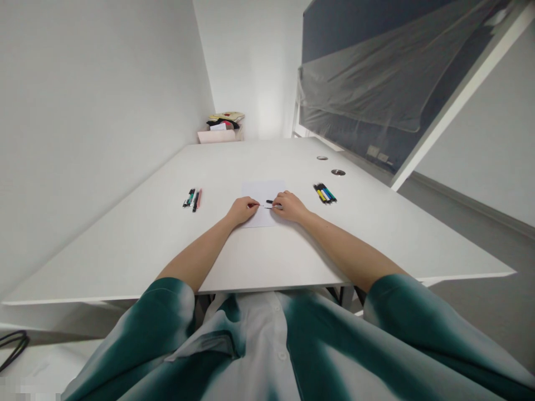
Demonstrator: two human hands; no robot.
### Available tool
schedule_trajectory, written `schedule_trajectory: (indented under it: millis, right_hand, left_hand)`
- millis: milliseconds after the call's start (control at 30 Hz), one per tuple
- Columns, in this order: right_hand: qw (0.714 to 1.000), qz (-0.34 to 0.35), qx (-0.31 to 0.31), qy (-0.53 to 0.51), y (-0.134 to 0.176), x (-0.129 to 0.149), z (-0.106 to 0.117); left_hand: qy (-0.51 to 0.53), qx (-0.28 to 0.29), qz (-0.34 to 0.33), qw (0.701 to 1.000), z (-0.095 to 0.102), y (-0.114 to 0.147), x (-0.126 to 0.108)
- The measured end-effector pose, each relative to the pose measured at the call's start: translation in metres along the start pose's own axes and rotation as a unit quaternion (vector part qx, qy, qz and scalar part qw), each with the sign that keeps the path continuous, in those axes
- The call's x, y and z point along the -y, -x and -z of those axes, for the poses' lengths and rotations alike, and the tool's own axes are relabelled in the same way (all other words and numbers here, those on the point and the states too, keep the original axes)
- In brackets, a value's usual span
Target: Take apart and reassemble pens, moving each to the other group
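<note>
The left hand (243, 211) and right hand (291, 206) each pinch a slim piece (268, 208), fingertips near (for precision, I'd guess); markers (325, 193) lie beyond the paper (259, 221), likely leaving room.

Your left hand (242, 210) and right hand (289, 206) rest near each other over a sheet of white paper (259, 221) on a long white table (259, 262). The left fingers pinch together, their grip too small to make out; a slim dark object (268, 208) pokes from the right fingers, with a short black piece (269, 201) just beside it. Pens (195, 202) lie to your left, colored markers (325, 194) to your right. Beyond the far edge sits a box (216, 137) of piled things; at right rises a dark panel (343, 33) partly covered in clear plastic (368, 89).
</note>
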State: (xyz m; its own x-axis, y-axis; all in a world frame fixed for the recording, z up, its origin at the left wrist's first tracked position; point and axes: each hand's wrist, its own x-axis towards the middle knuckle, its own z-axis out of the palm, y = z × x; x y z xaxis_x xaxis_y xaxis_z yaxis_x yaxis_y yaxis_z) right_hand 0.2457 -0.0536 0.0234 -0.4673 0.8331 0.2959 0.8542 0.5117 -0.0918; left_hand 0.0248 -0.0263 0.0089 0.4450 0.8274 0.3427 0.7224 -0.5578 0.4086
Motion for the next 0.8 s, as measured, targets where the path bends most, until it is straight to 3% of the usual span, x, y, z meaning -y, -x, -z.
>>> schedule_trajectory:
  millis: [133, 300, 633, 800]
  right_hand:
    - [0.998, 0.038, -0.033, -0.023, -0.002, 0.005, -0.002]
    - [0.998, 0.056, -0.018, -0.015, -0.003, 0.01, -0.001]
    - [0.998, -0.052, 0.022, 0.034, 0.0, 0.004, 0.002]
    - [0.996, -0.063, 0.038, 0.044, -0.001, 0.004, 0.002]
  left_hand:
    - [0.02, 0.01, -0.033, 0.999, -0.003, -0.001, -0.011]
    - [0.015, 0.022, -0.043, 0.999, -0.005, 0.0, -0.017]
    - [-0.032, 0.021, 0.016, 0.999, 0.0, 0.002, -0.01]
    - [-0.042, 0.03, 0.0, 0.999, 0.001, 0.001, -0.009]
